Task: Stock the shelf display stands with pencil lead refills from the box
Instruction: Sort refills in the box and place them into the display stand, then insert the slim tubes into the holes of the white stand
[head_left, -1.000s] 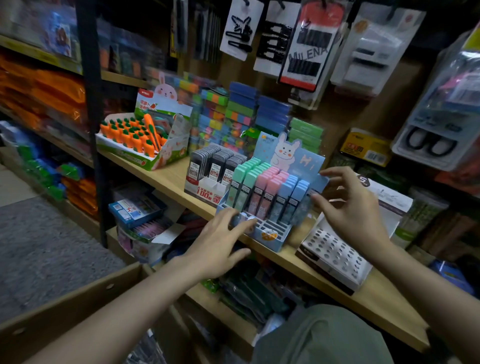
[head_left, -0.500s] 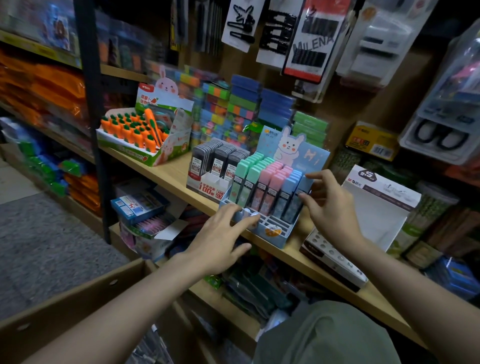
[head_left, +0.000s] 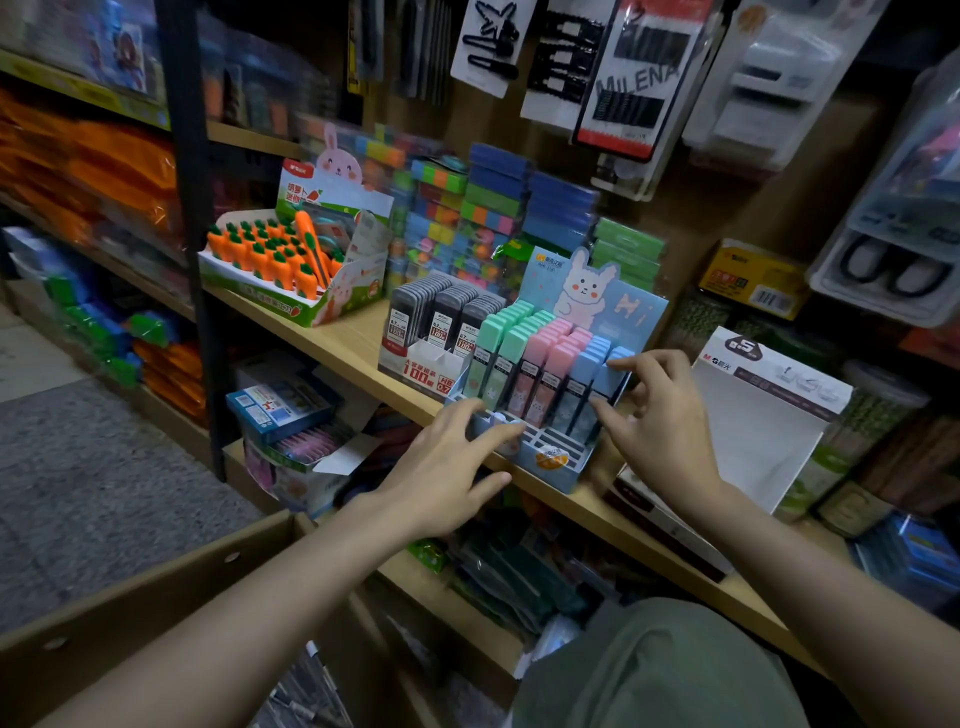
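Both hands work at the pale blue cardboard display stand with a rabbit backboard (head_left: 566, 457), which sits at the front edge of the light wooden shelf (head_left: 358, 348). Left hand (head_left: 447, 467) rests flat, fingers spread straight, its fingertips touching the stand's front rim. Right hand (head_left: 660, 415) has its thumb and fingers curled in a narrow grip on a blue-capped pencil lead refill case (head_left: 610, 374) in the stand's right-hand row, beside pink and green cases. An open brown cardboard box (head_left: 156, 587) stands below the shelf.
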